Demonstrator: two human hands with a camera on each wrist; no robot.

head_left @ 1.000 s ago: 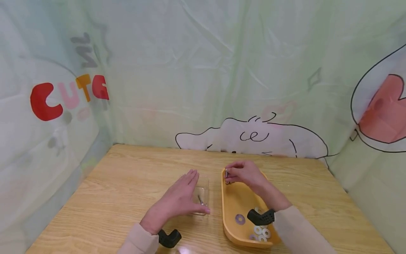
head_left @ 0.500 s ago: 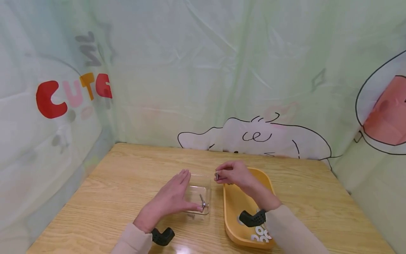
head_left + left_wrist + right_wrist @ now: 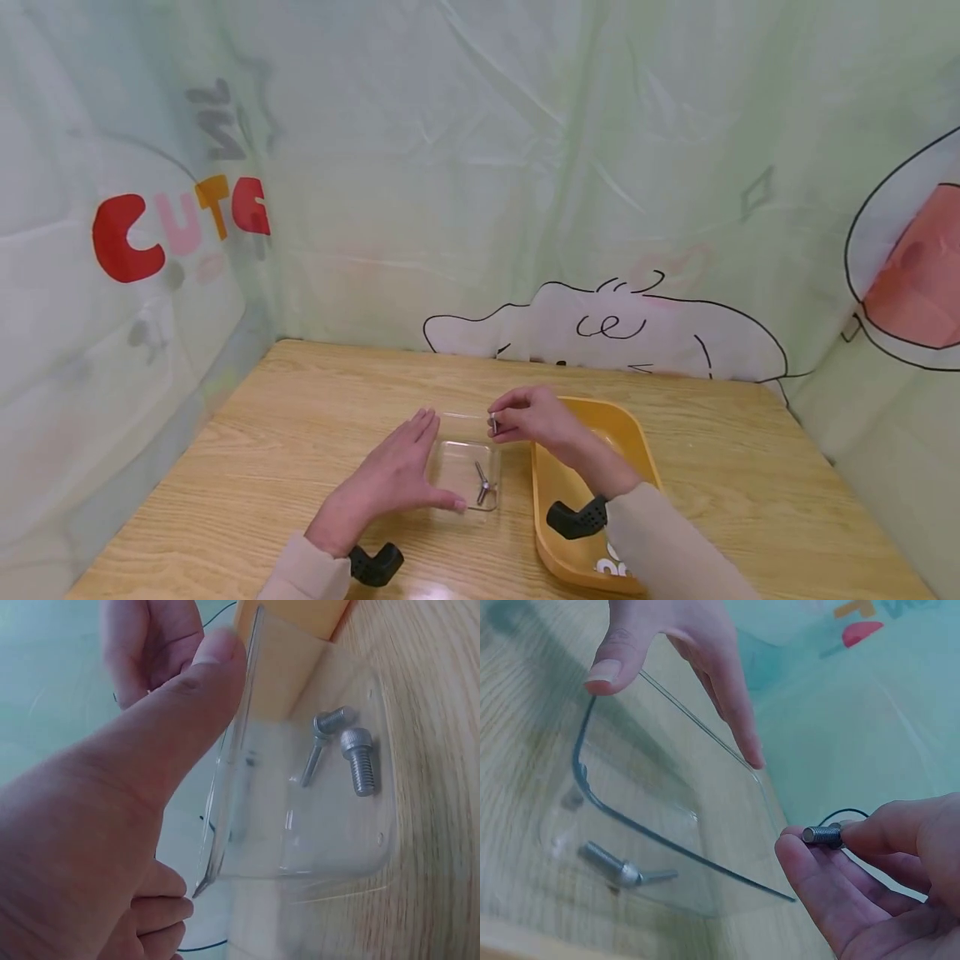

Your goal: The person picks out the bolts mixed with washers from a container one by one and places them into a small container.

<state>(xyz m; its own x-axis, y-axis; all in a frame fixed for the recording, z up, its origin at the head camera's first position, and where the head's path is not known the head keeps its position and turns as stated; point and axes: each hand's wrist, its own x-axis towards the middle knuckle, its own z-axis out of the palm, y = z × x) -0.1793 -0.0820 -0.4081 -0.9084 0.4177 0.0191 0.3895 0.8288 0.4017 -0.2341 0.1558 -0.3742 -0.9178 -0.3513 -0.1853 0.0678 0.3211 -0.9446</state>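
A clear plastic box (image 3: 697,859) stands on the table with several metal bolts (image 3: 360,761) lying on its bottom. My left hand (image 3: 392,471) is at the box's left side, thumb at the near rim corner and straight fingers reaching along to the far corner. Between the thumb and fingertips of my right hand (image 3: 538,417) a small threaded bolt (image 3: 823,835) is pinched. That hand is beside the box's far right corner, with the bolt apart from the rim in the right wrist view. The bolt's head is partly hidden by the thumb.
Directly right of the box is a yellow-orange tray (image 3: 558,571), under my right forearm, with white washers (image 3: 611,568) near its front end. Wood tabletop (image 3: 315,417) surrounds both. A printed curtain (image 3: 420,208) hangs behind the table and along its sides.
My right hand has moved left from over the tray's far left edge to the box's far right corner, carrying the bolt. My left hand has shifted slightly left in view, staying at the box.
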